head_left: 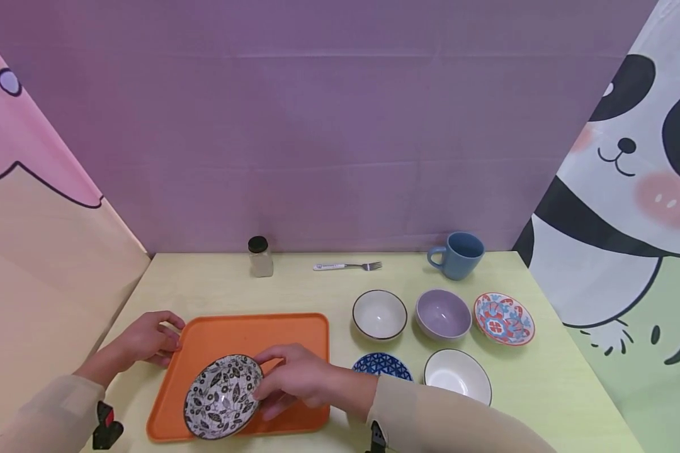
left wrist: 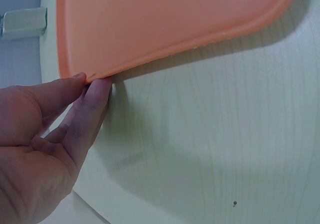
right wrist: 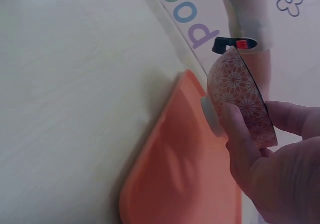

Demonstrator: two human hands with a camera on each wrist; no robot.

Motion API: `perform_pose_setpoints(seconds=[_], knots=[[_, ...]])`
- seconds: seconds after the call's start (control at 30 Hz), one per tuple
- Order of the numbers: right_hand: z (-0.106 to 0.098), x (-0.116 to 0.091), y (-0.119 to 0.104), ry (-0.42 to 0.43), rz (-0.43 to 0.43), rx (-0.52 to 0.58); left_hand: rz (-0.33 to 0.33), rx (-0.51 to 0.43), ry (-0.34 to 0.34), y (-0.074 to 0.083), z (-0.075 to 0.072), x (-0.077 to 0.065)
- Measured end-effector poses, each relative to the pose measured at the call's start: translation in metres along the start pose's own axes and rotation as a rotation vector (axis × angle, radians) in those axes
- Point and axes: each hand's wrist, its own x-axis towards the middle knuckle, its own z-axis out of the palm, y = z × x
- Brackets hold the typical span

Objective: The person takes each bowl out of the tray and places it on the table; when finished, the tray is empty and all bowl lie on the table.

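Note:
My left hand is at the left rim of the orange tray. In the left wrist view its thumb and fingertips pinch the tray's edge near a corner. A bowl with black-and-white leaves and flowers inside is tilted above the front part of the tray. My right hand grips this bowl by its right side, thumb and fingers on either side of the wall. In the right wrist view the bowl's outside shows a reddish flower pattern and a pale foot, held apart from the tray.
Right of the tray sit a white bowl, a purple bowl, a red-and-blue patterned dish and another white bowl. My right arm partly covers a blue patterned dish. Farther back are a black-lidded jar, fork and blue mug.

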Motion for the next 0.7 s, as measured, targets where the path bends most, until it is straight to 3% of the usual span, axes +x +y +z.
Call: perform_pose_setpoints(seconds=[0.7], knots=[[-0.056, -0.060, -0.027, -0.037, -0.048, 0.016, 0.025, -0.031, -0.031, 0.003, 0.000, 0.000]])
